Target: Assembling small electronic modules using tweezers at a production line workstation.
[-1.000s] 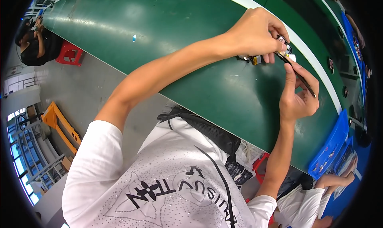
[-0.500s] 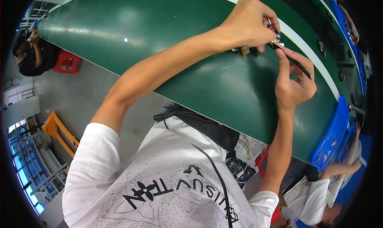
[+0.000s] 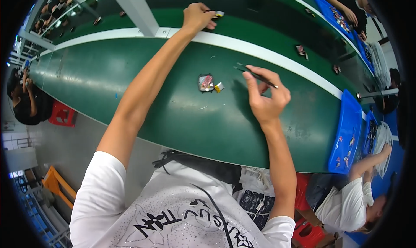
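Note:
Stretched far forward over the white rail, my left hand (image 3: 199,17) pinches a small black electronic assembly, whose silver-and-yellow battery pouch (image 3: 220,14) sticks out past the fingers. My right hand (image 3: 269,96) hovers above the green table, closed around dark tweezers (image 3: 262,78) whose tips point left and stand apart with nothing between them. A second electronic assembly (image 3: 206,83), a dark-edged case with reddish and silver parts, lies on the table between my arms. Beside it rests its small yellow-and-white battery pouch (image 3: 219,87).
A white rail (image 3: 255,52) divides the green table (image 3: 182,118) from a dark green strip carrying several small assemblies (image 3: 301,51). A grey post (image 3: 134,9) rises at the rail. Blue trays (image 3: 344,139) with parts stand at right, near a co-worker in white (image 3: 346,209).
My hands have separated. The left reached forward and left across the rail with an assembly; the right drew left and lower with the tweezers. The view has shifted, and another assembly shows on the table.

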Demonstrator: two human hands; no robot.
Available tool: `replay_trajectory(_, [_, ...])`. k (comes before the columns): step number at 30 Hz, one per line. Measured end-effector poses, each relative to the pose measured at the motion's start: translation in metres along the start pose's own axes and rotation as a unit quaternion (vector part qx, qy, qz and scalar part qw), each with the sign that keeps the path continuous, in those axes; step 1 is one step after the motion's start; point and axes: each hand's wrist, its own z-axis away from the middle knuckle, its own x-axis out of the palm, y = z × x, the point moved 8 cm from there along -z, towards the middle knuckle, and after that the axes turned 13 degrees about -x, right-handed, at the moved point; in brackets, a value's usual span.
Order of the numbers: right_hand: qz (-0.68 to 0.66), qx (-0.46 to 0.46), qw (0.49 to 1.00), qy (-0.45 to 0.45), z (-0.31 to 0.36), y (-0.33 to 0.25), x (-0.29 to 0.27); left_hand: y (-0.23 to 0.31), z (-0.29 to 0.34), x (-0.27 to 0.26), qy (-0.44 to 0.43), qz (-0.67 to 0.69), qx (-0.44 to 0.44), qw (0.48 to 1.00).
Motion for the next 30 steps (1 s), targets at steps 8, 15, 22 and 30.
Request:
replay_trajectory(8, [0.000, 0.022, 1.000, 0.002, 0.001, 0.009, -0.001, 0.067, -0.001, 0.000, 0.249, -0.394, 0.182, 0.866])
replay_trajectory(15, [-0.005, 0.021, 1.000, -0.015, 0.001, 0.004, 0.004, 0.096, 0.015, 0.188, -0.246, -0.171, 0.159, 0.941])
replay_trajectory(22, [-0.013, 0.017, 0.999, -0.025, 0.003, 0.005, 0.006, 0.091, 0.023, 0.270, -0.246, -0.275, 0.107, 0.923])
replay_trajectory(30, [-0.034, 0.023, 0.999, -0.033, 0.003, 0.002, 0.009, 0.094, 0.023, 0.256, -0.209, -0.313, 0.117, 0.919])
